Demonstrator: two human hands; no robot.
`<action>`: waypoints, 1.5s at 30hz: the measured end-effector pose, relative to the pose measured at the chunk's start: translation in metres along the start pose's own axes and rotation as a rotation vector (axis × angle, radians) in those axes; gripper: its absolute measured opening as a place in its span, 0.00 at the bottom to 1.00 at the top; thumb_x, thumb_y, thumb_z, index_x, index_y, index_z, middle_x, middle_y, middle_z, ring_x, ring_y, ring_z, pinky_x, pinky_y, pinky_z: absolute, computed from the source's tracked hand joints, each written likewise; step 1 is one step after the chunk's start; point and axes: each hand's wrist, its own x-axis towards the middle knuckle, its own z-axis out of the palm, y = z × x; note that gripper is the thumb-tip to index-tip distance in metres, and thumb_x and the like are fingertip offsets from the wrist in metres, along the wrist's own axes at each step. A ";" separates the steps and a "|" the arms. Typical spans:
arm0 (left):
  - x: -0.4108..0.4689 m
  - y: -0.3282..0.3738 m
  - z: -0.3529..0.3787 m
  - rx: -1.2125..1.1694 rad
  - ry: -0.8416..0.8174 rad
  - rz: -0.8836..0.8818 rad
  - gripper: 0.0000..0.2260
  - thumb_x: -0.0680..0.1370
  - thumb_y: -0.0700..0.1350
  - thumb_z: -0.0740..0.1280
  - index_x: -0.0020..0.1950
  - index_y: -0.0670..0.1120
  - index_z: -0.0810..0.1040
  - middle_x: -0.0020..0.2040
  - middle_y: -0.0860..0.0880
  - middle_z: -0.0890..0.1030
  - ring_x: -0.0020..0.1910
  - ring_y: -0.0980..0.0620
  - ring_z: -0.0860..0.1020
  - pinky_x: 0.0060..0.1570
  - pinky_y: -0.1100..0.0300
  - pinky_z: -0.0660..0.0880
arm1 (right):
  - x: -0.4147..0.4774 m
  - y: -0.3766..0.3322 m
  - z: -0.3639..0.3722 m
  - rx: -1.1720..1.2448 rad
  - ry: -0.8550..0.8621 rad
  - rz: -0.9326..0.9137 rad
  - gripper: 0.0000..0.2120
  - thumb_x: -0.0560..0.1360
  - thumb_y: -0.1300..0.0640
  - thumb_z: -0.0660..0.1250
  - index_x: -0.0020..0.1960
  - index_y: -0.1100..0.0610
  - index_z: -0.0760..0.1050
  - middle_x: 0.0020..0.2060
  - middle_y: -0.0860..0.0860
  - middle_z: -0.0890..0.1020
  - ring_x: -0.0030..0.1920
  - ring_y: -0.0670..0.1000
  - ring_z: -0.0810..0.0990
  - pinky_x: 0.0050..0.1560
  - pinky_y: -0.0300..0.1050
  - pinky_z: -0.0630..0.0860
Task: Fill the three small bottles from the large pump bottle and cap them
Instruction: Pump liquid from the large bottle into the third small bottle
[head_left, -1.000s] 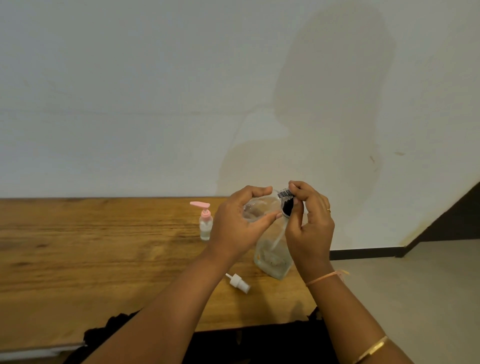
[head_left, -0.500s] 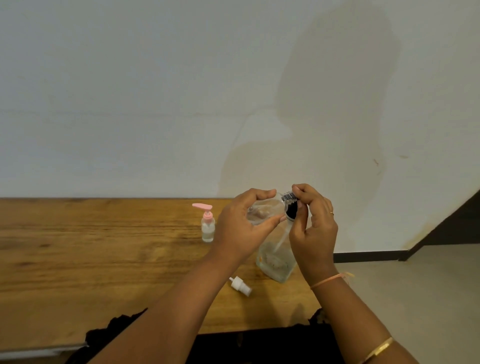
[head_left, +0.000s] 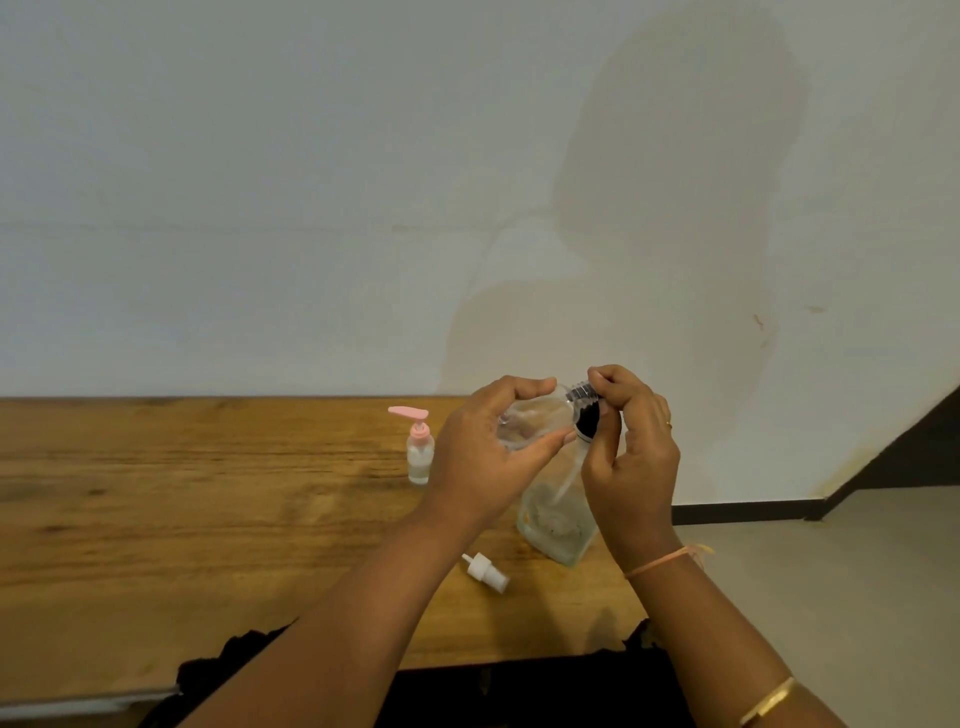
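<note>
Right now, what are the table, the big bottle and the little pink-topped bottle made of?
The table looks like wood with a smooth, slightly shiny finish: brown grain streaks run along it. The big bottle is see-through, so clear plastic or glass; I cannot tell which. The little bottle looks clear too, and its pink pump top seems to be matte plastic.

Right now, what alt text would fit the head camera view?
A left hand holds a small clear bottle on its side while the right hand pinches a black cap at its mouth, above a large clear bottle on a wooden table. A pink-pump bottle stands nearby; a white spray cap lies loose.
</note>
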 end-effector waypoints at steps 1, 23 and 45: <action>-0.001 0.000 0.001 0.001 0.003 -0.004 0.17 0.68 0.47 0.77 0.53 0.58 0.77 0.53 0.62 0.80 0.56 0.65 0.76 0.54 0.70 0.73 | 0.000 0.001 0.000 -0.003 -0.006 -0.005 0.14 0.73 0.73 0.59 0.56 0.65 0.76 0.54 0.50 0.75 0.54 0.53 0.74 0.57 0.27 0.66; -0.004 -0.004 0.005 -0.017 0.037 0.028 0.18 0.68 0.47 0.77 0.54 0.58 0.76 0.54 0.61 0.80 0.57 0.62 0.77 0.56 0.61 0.76 | -0.002 -0.005 -0.001 0.006 0.010 0.019 0.14 0.73 0.73 0.58 0.55 0.66 0.76 0.54 0.50 0.75 0.54 0.53 0.73 0.56 0.24 0.65; -0.006 -0.003 0.005 -0.023 0.074 0.106 0.19 0.68 0.45 0.77 0.56 0.52 0.78 0.53 0.60 0.80 0.56 0.64 0.77 0.53 0.71 0.73 | -0.001 -0.014 -0.002 0.014 0.063 0.026 0.14 0.73 0.73 0.59 0.55 0.64 0.77 0.53 0.49 0.76 0.54 0.52 0.75 0.56 0.26 0.67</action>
